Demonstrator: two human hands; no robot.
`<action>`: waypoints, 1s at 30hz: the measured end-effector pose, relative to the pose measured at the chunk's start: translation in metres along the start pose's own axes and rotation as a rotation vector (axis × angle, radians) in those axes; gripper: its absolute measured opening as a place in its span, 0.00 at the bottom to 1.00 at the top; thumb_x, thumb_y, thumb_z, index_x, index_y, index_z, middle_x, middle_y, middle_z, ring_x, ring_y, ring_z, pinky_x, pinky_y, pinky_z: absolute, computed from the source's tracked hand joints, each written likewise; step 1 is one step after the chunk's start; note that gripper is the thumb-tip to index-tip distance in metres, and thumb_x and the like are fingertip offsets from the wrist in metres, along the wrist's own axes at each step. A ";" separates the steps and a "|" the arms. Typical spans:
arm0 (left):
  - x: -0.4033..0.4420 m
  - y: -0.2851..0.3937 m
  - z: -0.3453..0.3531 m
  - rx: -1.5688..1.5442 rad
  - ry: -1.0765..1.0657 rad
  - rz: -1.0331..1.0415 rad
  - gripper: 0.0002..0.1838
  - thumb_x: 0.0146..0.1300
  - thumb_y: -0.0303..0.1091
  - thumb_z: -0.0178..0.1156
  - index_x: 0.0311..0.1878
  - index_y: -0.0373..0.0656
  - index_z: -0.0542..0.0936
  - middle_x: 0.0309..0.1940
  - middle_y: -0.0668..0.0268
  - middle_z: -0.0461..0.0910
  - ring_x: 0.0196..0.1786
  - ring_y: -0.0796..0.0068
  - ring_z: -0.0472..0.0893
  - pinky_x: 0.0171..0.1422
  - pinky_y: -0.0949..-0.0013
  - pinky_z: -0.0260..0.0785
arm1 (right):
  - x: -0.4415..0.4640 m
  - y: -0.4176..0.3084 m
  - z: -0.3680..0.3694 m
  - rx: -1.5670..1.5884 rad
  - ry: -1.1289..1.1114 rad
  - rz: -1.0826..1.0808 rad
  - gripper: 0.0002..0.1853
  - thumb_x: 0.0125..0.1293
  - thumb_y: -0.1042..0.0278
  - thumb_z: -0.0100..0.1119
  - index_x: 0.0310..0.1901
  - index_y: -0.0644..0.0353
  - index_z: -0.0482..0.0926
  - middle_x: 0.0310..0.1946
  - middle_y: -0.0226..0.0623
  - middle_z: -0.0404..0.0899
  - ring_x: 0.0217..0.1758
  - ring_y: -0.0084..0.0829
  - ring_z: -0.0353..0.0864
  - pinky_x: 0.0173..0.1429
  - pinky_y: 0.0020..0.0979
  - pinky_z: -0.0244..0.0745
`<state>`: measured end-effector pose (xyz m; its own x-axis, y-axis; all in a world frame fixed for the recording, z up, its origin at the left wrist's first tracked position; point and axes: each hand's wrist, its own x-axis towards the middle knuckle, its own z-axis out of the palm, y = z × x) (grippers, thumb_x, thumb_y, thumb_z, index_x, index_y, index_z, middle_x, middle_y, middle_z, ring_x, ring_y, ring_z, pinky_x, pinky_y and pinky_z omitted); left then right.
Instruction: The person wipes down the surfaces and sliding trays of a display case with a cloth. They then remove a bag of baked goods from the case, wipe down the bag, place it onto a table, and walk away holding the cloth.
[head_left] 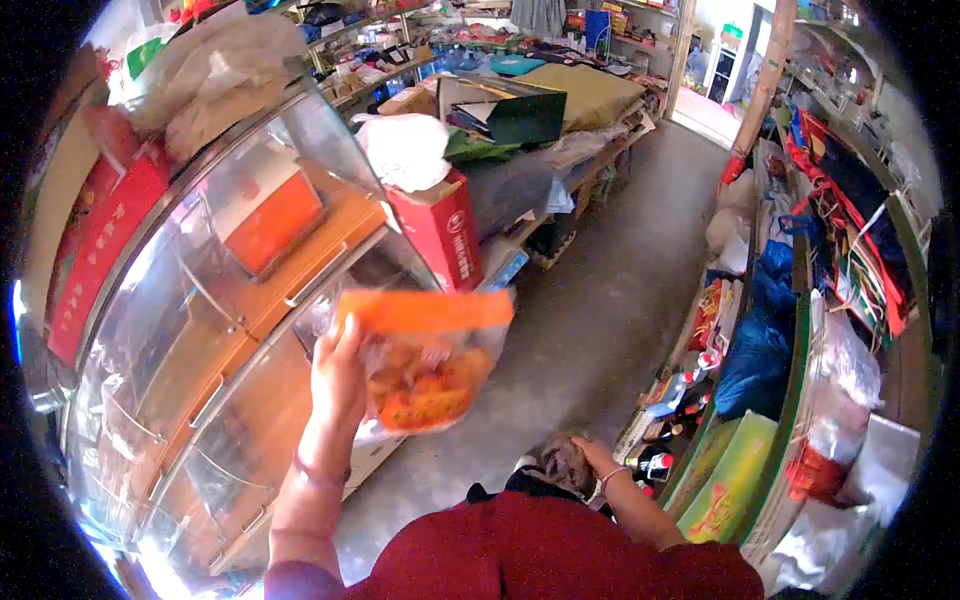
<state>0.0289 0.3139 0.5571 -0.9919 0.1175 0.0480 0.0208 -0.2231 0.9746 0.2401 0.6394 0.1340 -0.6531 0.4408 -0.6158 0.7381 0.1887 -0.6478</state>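
An orange-topped clear plastic bag (pixel 435 360) with orange pieces inside hangs upright from my left hand (pixel 340 375), whose fingers grip its left edge. Low in front of my body, my right hand (pixel 597 462) is closed on a grey-brown cloth (pixel 560 466). Behind the bag stands a red box (pixel 445 235) with a white plastic bag (pixel 405 150) on top. The glass display case (pixel 240 325) is just left of my left hand.
Goods and a dark green box (pixel 510 108) lie on a long table at the back. Shelves at the right hold bottles (pixel 660 463), a yellow-green box (pixel 730 480) and blue plastic bags (pixel 755 350). A grey floor aisle (pixel 640 270) runs between them towards a doorway.
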 end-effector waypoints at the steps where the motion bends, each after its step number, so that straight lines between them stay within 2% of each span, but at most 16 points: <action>1: 0.025 -0.003 0.032 -0.069 -0.022 0.022 0.17 0.70 0.39 0.48 0.53 0.38 0.73 0.45 0.62 0.77 0.46 0.72 0.77 0.49 0.68 0.71 | 0.011 0.001 -0.015 0.156 -0.038 -0.017 0.29 0.57 0.50 0.61 0.47 0.73 0.76 0.41 0.48 0.79 0.42 0.36 0.79 0.46 0.36 0.73; 4: 0.105 -0.016 0.117 -0.188 -0.164 0.069 0.19 0.70 0.43 0.46 0.56 0.40 0.72 0.48 0.65 0.77 0.49 0.71 0.76 0.50 0.68 0.71 | 0.030 -0.006 -0.056 0.330 0.017 -0.050 0.28 0.58 0.52 0.60 0.48 0.72 0.75 0.38 0.46 0.79 0.40 0.36 0.79 0.44 0.36 0.74; 5: 0.129 -0.014 0.137 -0.253 -0.128 -0.135 0.18 0.71 0.43 0.46 0.56 0.42 0.73 0.49 0.66 0.76 0.51 0.70 0.74 0.48 0.67 0.72 | 0.040 -0.007 -0.067 0.397 0.032 -0.109 0.28 0.59 0.52 0.60 0.48 0.72 0.74 0.39 0.45 0.79 0.40 0.35 0.79 0.44 0.36 0.74; 6: 0.173 -0.034 0.152 -0.230 -0.084 -0.002 0.20 0.69 0.47 0.49 0.50 0.39 0.74 0.36 0.67 0.77 0.36 0.73 0.76 0.40 0.69 0.70 | 0.051 -0.007 -0.077 0.466 0.048 -0.168 0.27 0.59 0.52 0.60 0.48 0.72 0.74 0.40 0.45 0.78 0.41 0.35 0.78 0.45 0.35 0.74; 7: 0.184 -0.015 0.187 -0.556 -0.039 -0.143 0.21 0.69 0.49 0.46 0.50 0.40 0.74 0.34 0.65 0.77 0.35 0.71 0.76 0.35 0.66 0.71 | 0.060 -0.011 -0.086 0.458 0.040 -0.165 0.27 0.59 0.52 0.60 0.48 0.72 0.74 0.40 0.45 0.78 0.41 0.35 0.78 0.45 0.35 0.74; 9: 0.294 -0.053 0.201 -0.650 -0.082 0.198 0.21 0.70 0.49 0.44 0.49 0.40 0.73 0.35 0.63 0.75 0.34 0.67 0.77 0.32 0.64 0.72 | 0.075 -0.028 -0.107 0.406 0.103 -0.113 0.27 0.59 0.53 0.61 0.50 0.70 0.73 0.43 0.42 0.78 0.42 0.33 0.78 0.46 0.33 0.74; 10: 0.314 -0.045 0.211 -0.648 -0.078 0.193 0.21 0.70 0.49 0.44 0.49 0.40 0.73 0.35 0.63 0.75 0.34 0.67 0.77 0.32 0.64 0.72 | 0.082 -0.036 -0.116 0.403 0.101 -0.107 0.27 0.59 0.53 0.61 0.50 0.70 0.73 0.43 0.42 0.78 0.42 0.33 0.78 0.46 0.33 0.74; 12: 0.342 -0.013 0.235 -0.650 0.024 0.436 0.25 0.66 0.53 0.45 0.53 0.42 0.73 0.48 0.58 0.76 0.46 0.56 0.77 0.49 0.55 0.73 | 0.084 -0.075 -0.139 0.571 0.049 -0.168 0.26 0.59 0.53 0.61 0.51 0.68 0.72 0.43 0.41 0.78 0.43 0.32 0.78 0.47 0.32 0.74; 16: 0.433 0.003 0.250 -0.973 0.343 0.475 0.21 0.65 0.46 0.46 0.53 0.41 0.74 0.49 0.62 0.76 0.46 0.58 0.77 0.51 0.59 0.73 | 0.089 -0.192 -0.198 0.697 0.020 -0.075 0.22 0.61 0.57 0.60 0.50 0.65 0.73 0.43 0.38 0.78 0.43 0.32 0.78 0.47 0.32 0.74; 17: 0.485 -0.023 0.232 -0.884 0.379 0.566 0.24 0.63 0.53 0.52 0.54 0.44 0.71 0.53 0.59 0.70 0.48 0.55 0.76 0.50 0.48 0.74 | 0.121 -0.190 -0.206 0.694 0.024 -0.142 0.21 0.61 0.58 0.59 0.51 0.64 0.73 0.44 0.38 0.78 0.43 0.31 0.78 0.47 0.32 0.74; 18: 0.472 -0.021 0.248 -1.112 0.501 0.377 0.25 0.63 0.52 0.51 0.53 0.41 0.72 0.53 0.58 0.71 0.47 0.54 0.77 0.49 0.49 0.75 | 0.151 -0.189 -0.215 0.688 0.027 -0.210 0.20 0.62 0.59 0.58 0.51 0.64 0.73 0.44 0.38 0.78 0.43 0.31 0.77 0.47 0.32 0.74; 20: 0.546 -0.089 0.225 -0.864 0.731 0.445 0.24 0.65 0.50 0.50 0.52 0.38 0.72 0.52 0.57 0.72 0.46 0.57 0.78 0.48 0.54 0.74 | 0.197 -0.210 -0.248 0.601 0.016 -0.273 0.20 0.64 0.60 0.56 0.52 0.64 0.72 0.44 0.37 0.78 0.43 0.30 0.78 0.48 0.31 0.73; 22: 0.588 -0.159 0.199 -0.650 0.911 0.449 0.24 0.66 0.48 0.49 0.51 0.34 0.72 0.51 0.56 0.74 0.46 0.59 0.78 0.48 0.59 0.74 | 0.217 -0.249 -0.281 0.634 -0.052 -0.134 0.20 0.64 0.60 0.56 0.53 0.64 0.72 0.44 0.37 0.78 0.43 0.30 0.78 0.47 0.31 0.73; 24: 0.600 -0.201 0.178 -0.683 0.904 0.425 0.24 0.66 0.49 0.47 0.52 0.36 0.72 0.51 0.58 0.74 0.48 0.62 0.77 0.53 0.60 0.71 | 0.280 -0.219 -0.305 0.216 0.061 -0.620 0.21 0.64 0.60 0.56 0.54 0.64 0.72 0.45 0.38 0.77 0.44 0.31 0.77 0.48 0.32 0.73; 28: 0.597 -0.251 0.138 -0.693 0.877 0.435 0.24 0.67 0.50 0.44 0.53 0.38 0.72 0.51 0.62 0.74 0.52 0.64 0.74 0.58 0.60 0.66 | 0.344 -0.211 -0.372 0.504 -0.012 -0.377 0.22 0.64 0.59 0.54 0.55 0.63 0.71 0.47 0.39 0.76 0.46 0.32 0.76 0.49 0.32 0.73; 30: 0.578 -0.249 0.158 -0.470 0.891 0.444 0.23 0.68 0.49 0.45 0.55 0.39 0.72 0.52 0.65 0.74 0.53 0.67 0.74 0.57 0.61 0.66 | 0.370 -0.241 -0.399 0.665 -0.007 -0.266 0.21 0.64 0.60 0.54 0.55 0.63 0.71 0.48 0.39 0.76 0.46 0.32 0.76 0.49 0.32 0.73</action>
<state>-0.5296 0.5902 0.3771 -0.6468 -0.7625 0.0147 0.5361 -0.4409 0.7199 -0.1121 1.1071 0.2412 -0.7994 0.4482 -0.4000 0.2953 -0.2867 -0.9114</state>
